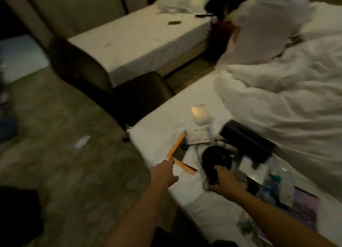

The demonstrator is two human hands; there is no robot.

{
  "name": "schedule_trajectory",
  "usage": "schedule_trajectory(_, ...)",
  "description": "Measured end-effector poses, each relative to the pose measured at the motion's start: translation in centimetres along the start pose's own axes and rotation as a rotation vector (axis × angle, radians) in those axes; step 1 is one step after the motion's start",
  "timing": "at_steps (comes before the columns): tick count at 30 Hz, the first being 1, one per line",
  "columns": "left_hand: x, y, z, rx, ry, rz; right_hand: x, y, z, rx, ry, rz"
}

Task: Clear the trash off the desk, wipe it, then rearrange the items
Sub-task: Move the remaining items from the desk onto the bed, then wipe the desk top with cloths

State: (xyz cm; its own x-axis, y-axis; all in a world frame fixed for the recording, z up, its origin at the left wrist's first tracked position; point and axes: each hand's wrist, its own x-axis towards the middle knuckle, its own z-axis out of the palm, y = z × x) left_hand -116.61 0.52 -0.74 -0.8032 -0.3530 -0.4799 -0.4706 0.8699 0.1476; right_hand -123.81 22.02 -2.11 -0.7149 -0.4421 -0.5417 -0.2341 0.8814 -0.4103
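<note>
Head view: left hand (163,172) reaches with fingers straight, tips at the near corner of the orange-edged folder (175,146). Its long edge runs away from them, up and right, so this hand looks the nearer one for it. Right hand (224,182) curls fingers and thumb round the near rim of the dark round thing (215,157), just right of the folder. Behind sits the black box (248,141), contents unseen. The bag (277,185) holds things too blurred to name. All lie on the bed (157,128).
</note>
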Motion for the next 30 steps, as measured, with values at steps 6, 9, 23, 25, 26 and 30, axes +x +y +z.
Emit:
schedule_trajectory(6, -5.6, -15.6, 0.0, -0.27, 0.039, -0.361, 3.9, -15.2, 3.3, -0.235, -0.117, -0.291)
schedule_trajectory(9, -8.4, -23.4, 0.6, -0.352, 0.045, -0.515, 5.2, -23.6, 6.4, -0.318, -0.165, -0.465)
schedule_trajectory(23, -19.2, -48.8, 0.9, -0.654, 0.181, -1.022, 6.8, -55.1, 21.9, -0.585, -0.432, -0.85)
schedule_trajectory(25, -20.5, -51.3, 0.9, -0.668, 0.204, -1.104, 7.5, -58.8, 23.7, -0.601, -0.481, -0.907)
schedule_trajectory(26, -20.8, -52.6, 0.8, -0.678, 0.209, -1.145, 7.9, -60.8, 24.7, -0.597, -0.506, -0.938)
schedule_trajectory(30, -19.6, -58.6, -0.5, -0.746, 0.231, -1.272, 10.8, -68.4, 28.2, -0.619, -0.629, -1.008)
